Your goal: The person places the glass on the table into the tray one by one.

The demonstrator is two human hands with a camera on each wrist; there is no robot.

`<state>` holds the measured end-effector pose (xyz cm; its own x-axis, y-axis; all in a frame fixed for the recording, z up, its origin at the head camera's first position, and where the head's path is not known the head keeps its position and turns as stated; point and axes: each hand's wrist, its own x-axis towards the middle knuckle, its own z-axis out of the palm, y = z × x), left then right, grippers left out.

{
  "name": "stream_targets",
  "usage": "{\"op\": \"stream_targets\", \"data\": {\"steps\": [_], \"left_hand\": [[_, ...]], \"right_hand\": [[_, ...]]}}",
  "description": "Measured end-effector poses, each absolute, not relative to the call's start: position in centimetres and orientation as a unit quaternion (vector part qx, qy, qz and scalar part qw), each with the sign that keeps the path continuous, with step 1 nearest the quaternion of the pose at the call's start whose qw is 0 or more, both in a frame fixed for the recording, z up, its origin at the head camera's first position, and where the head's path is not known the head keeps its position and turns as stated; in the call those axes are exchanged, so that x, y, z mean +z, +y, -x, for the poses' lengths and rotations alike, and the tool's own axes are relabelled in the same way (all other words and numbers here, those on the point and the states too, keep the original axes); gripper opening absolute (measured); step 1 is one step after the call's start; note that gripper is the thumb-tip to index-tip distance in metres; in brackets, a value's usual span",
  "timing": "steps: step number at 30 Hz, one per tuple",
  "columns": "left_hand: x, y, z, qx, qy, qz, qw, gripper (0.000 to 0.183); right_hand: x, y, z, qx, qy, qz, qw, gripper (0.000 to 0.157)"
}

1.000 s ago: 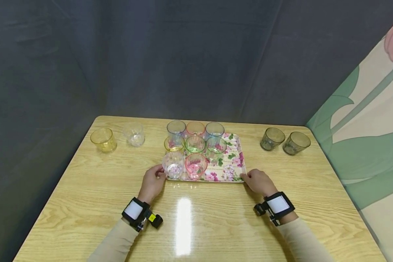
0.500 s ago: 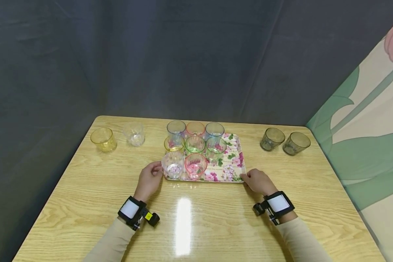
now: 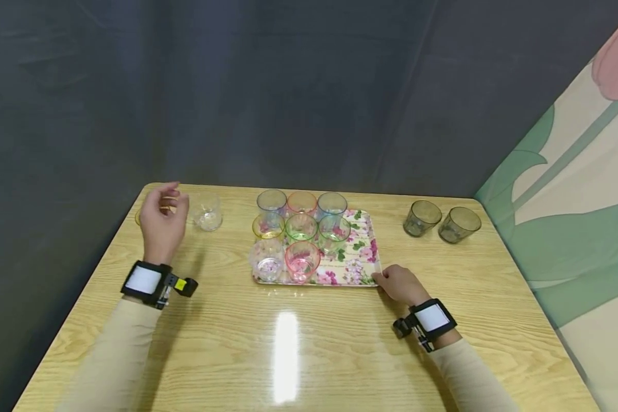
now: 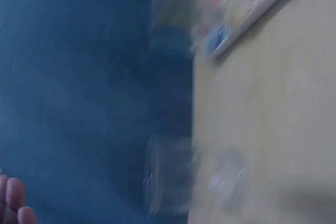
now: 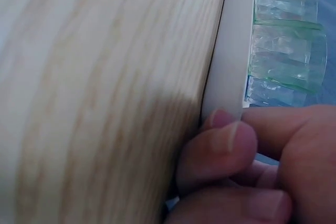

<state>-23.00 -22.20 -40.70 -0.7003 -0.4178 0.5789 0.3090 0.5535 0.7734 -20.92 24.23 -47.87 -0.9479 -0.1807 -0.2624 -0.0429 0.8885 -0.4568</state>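
Note:
My left hand (image 3: 163, 226) is in the air at the far left with loosely bent fingers and nothing visible in its grip. It covers most of a yellow glass (image 3: 139, 217); a clear glass (image 3: 208, 214) stands just right of it. The left wrist view is blurred, showing that clear glass (image 4: 170, 177) and fingertips (image 4: 14, 195) at the lower left. My right hand (image 3: 403, 284) pinches the front right corner of a flowered tray (image 3: 357, 257). In the right wrist view, thumb and fingers meet at the tray's white edge (image 5: 228, 51).
Several coloured glasses stand in rows on the tray's left and middle, among them a red glass (image 3: 302, 262) and a green glass (image 3: 301, 228). Two smoky brown glasses, one glass (image 3: 421, 218) beside another glass (image 3: 458, 225), stand right of the tray. A dark curtain (image 3: 298, 103) hangs behind the table.
My left hand has left the tray's front left corner and moved left and back, over the yellow glass. The right hand stays on the tray. The head view has shifted slightly.

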Motion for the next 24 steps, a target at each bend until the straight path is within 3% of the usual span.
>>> {"op": "stream_targets", "data": {"steps": [5,10,13,18,24], "left_hand": [[-39.2,-26.6,25.1,-0.469,-0.776,-0.068,0.417,0.049],[-40.9,-30.4,25.6,-0.516,-0.785,-0.151,0.310,0.091],[-43.0,-31.7,25.6,-0.540,-0.785,-0.187,0.240,0.106],[-46.1,-32.6,25.2,-0.558,-0.783,-0.209,0.179,0.115],[-47.4,-32.5,25.3,-0.554,-0.797,-0.176,0.161,0.113]], "right_hand": [[-48.2,24.0,21.0,-0.230,0.959,0.054,0.157,0.045],[-48.4,24.0,21.2,-0.223,0.960,0.057,0.156,0.047],[-48.4,24.0,21.2,-0.221,0.961,0.059,0.155,0.047],[-48.3,24.0,21.2,-0.221,0.961,0.058,0.153,0.047],[-48.3,24.2,21.2,-0.218,0.963,0.055,0.149,0.047]]}}
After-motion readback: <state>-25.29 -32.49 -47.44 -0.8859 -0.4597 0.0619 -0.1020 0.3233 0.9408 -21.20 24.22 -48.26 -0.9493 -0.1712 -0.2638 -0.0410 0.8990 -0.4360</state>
